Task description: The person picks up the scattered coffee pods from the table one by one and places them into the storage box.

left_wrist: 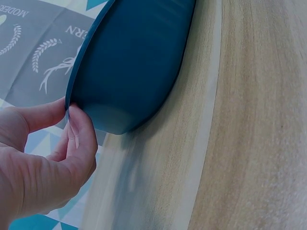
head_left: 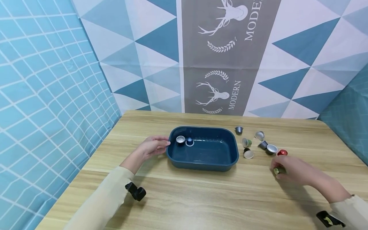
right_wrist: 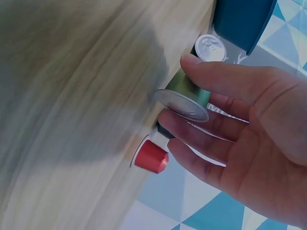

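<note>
From the head view, the left hand (head_left: 150, 147) lies on the pale wooden surface (head_left: 201, 195) with its sleeved forearm stretched forward, fingertips meeting the left rim of the dark blue rectangular plastic tray (head_left: 203, 164). Just past that grip, inside the tray, sit a black capsule with a silver foil lid (head_left: 180, 140) and a small blue capsule (head_left: 189, 141). The right hand (head_left: 291, 169) reaches in from the right, its grip pinching an olive-green metal capsule (head_left: 279, 170). Just beyond that grip lies a red capsule (head_left: 282, 152); further off, between the grip and the tray, a loose cluster of grey, green and black capsules (head_left: 253, 143) is scattered.

The left wrist view shows the left hand (left_wrist: 43, 163) with fingers (left_wrist: 81, 139) curled, thumb and forefinger closed on the tray's (left_wrist: 129, 67) corner rim.

In the right wrist view, the right hand (right_wrist: 244, 139) is palm up, thumb above and fingers (right_wrist: 192, 132) below, pinching the green capsule (right_wrist: 187, 98) on its side, foil lid facing the camera. The red capsule (right_wrist: 151, 158) rests on the surface (right_wrist: 72, 96) just below the grip, and a silver-lidded capsule (right_wrist: 211, 48) lies beyond it beside the tray (right_wrist: 242, 21).
</note>
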`<state>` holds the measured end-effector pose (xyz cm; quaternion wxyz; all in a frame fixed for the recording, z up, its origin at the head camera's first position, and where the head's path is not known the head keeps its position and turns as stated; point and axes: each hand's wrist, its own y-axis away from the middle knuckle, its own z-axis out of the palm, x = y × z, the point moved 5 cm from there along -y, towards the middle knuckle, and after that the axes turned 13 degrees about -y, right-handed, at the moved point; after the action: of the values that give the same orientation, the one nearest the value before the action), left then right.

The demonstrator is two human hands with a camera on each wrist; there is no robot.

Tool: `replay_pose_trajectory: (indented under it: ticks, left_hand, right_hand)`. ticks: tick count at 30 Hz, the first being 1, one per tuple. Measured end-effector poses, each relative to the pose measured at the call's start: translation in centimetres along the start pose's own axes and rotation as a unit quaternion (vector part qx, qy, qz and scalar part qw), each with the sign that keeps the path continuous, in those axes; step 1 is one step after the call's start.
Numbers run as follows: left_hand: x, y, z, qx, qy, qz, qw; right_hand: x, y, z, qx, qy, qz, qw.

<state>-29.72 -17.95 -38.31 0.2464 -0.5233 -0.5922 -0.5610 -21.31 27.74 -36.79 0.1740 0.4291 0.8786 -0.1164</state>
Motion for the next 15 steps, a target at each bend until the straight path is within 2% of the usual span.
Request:
replay_pose_trajectory:
  ticks: [4, 15]
  left_hand:
    - [0.0, -0.1, 0.0, 0.005, 0.004, -0.004, 1.0]
    - [0.0, -0.1, -0.1, -0.01, 0.022, 0.015, 0.9996]
  right_hand:
    - [-0.6, -0.7, -0.2, -0.006, -0.001, 0.005, 1.0]
    - [-2.0, -2.3, -0.6, -0.002, -0.002, 0.002, 1.0]
